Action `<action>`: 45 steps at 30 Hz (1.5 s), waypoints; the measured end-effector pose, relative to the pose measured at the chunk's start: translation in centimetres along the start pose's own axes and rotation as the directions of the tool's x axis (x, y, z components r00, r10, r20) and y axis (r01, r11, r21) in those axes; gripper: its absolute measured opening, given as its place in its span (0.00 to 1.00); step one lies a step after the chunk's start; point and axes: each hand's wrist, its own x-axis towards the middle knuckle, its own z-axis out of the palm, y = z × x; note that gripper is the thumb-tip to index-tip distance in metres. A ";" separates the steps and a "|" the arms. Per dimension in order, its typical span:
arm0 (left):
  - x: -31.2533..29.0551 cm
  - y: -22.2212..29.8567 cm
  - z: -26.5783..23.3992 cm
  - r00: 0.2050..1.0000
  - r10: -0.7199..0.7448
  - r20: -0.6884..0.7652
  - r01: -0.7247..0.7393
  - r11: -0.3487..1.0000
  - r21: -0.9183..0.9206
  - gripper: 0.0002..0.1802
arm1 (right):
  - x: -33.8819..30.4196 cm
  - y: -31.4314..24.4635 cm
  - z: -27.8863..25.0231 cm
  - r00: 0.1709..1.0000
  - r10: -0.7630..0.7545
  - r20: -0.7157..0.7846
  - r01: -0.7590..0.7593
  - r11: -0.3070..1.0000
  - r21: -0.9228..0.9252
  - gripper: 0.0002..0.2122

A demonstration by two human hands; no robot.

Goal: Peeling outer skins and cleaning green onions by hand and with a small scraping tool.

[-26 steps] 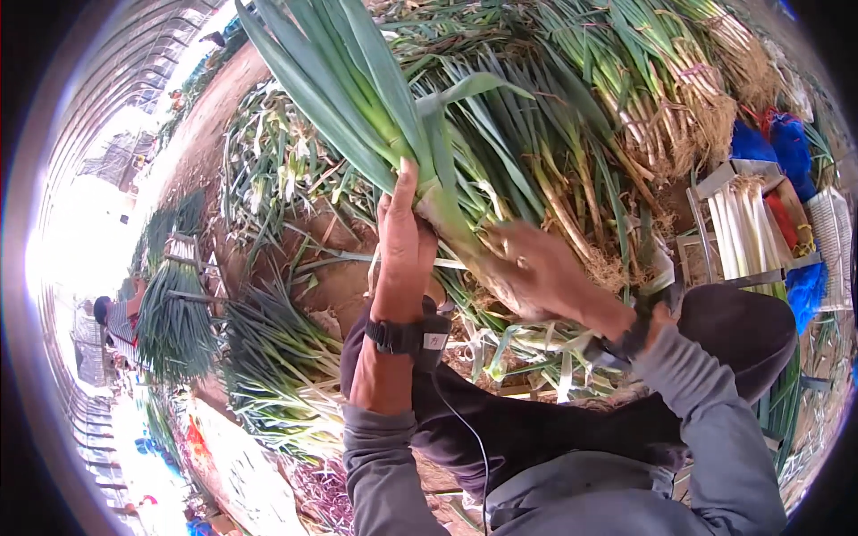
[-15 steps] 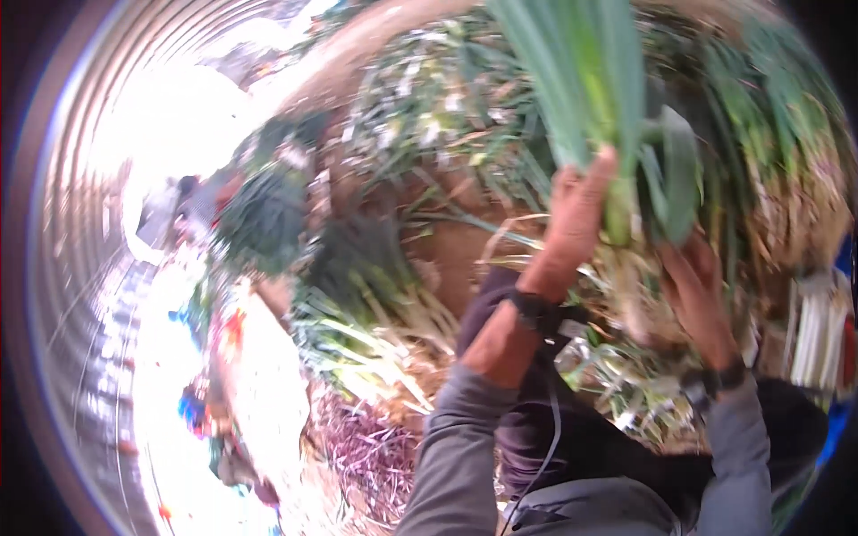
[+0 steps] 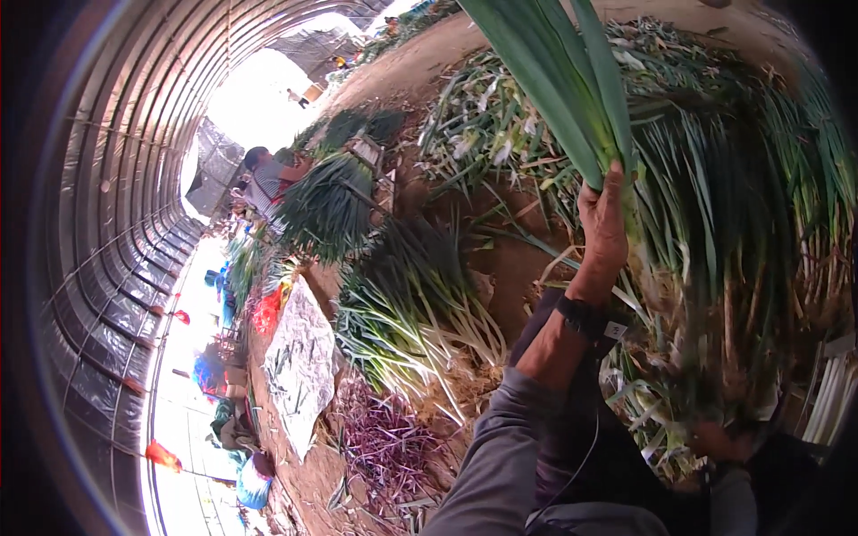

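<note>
My left hand (image 3: pixel 605 223) is closed round the upper stalk of a large green onion (image 3: pixel 567 89). Its broad green leaves fan up to the top edge of the view, while its lower stalk runs down in front of other onions and is blurred. Low at the right, by my lap, my right hand (image 3: pixel 722 442) is in shadow and smeared, so its fingers cannot be made out. Trimmed onion leaves (image 3: pixel 657 420) lie just left of it. Long untrimmed green onions (image 3: pixel 715 205) with pale stalks are piled beyond both hands.
Cleaned onions with white stalks (image 3: pixel 438 330) lie left of me, beside purple-red peelings (image 3: pixel 384 438). Farther off are a stacked onion bundle (image 3: pixel 331 210), a pale sheet (image 3: pixel 299 357) and a seated person (image 3: pixel 266 183). White stalks (image 3: pixel 829 397) stand at the far right.
My right hand has come off the onion and dropped down toward my lap. My left hand still grips the onion. The whole view has swung, showing more of the tunnel on the left.
</note>
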 end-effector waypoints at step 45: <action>-2.3 2.8 -1.2 0.959 -0.284 -0.016 0.284 0.958 -0.026 0.18 | 9.8 -39.7 -39.4 0.652 -0.013 -0.758 0.573 0.662 0.482 0.14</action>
